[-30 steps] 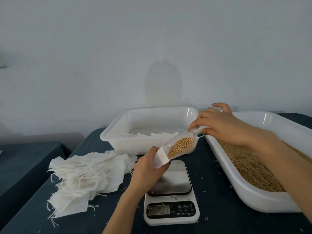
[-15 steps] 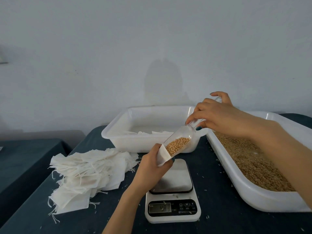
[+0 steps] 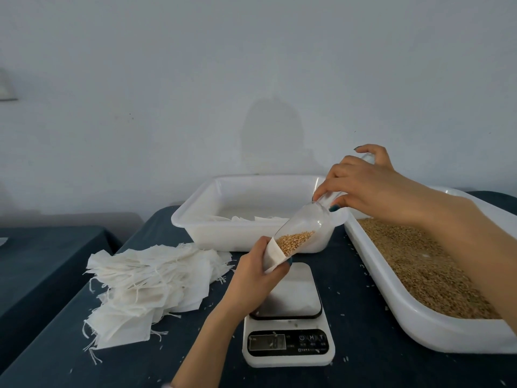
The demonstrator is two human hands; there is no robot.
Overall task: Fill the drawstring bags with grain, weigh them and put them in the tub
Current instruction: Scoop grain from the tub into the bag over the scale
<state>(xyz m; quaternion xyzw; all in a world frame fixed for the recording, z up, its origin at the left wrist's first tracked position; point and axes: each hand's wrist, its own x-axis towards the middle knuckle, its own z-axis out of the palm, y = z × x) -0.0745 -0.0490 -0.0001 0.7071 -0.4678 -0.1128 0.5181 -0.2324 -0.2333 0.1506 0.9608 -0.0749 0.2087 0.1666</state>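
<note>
Above the scale (image 3: 288,317), the left hand (image 3: 256,278) pinches a bag (image 3: 272,254) open, the right hand (image 3: 363,189) grips a tilted grain scoop (image 3: 307,222) — few bags in the tub (image 3: 195,219), many empties (image 3: 148,281) left.

**Dark counter, four loads**

The counter (image 3: 361,309), covered in dark blue cloth, carries a digital scale (image 3: 288,345) at 6 o'clock. A loose pile of empty drawstring bags (image 3: 151,284) lies at 9, a white tub (image 3: 237,239) at 12, and a long white tray (image 3: 425,331) of grain (image 3: 419,270) at 3. Stray kernels (image 3: 362,266) dot the cloth between scale and tray.
</note>
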